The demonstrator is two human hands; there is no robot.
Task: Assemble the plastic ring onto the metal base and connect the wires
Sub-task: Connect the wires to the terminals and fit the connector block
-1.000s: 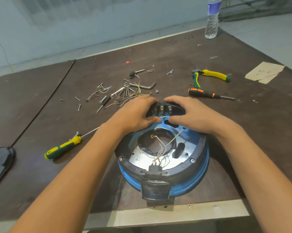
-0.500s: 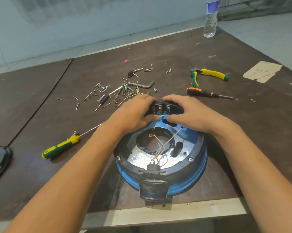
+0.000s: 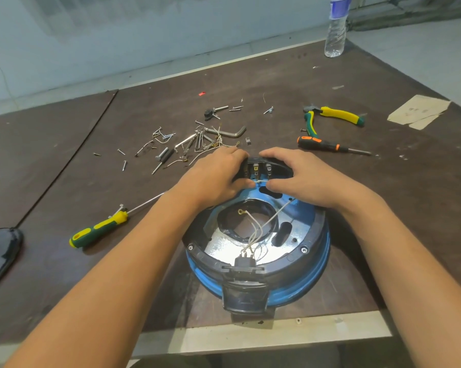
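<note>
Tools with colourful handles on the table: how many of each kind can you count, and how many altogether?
Screwdrivers: 2 (green-and-yellow screwdriver, black-and-orange screwdriver)
Pliers: 1
Total: 3

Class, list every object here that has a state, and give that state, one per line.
metal base, lying flat, ring on top.
plastic ring, seated on base, far side gripped.
white wires, one ring-terminal end loose, unconnected.
left hand, grips ring, thumb on a wire.
right hand, grips ring, thumb on a wire.
pliers, lying flat, handles spread.
water bottle, upright.
</note>
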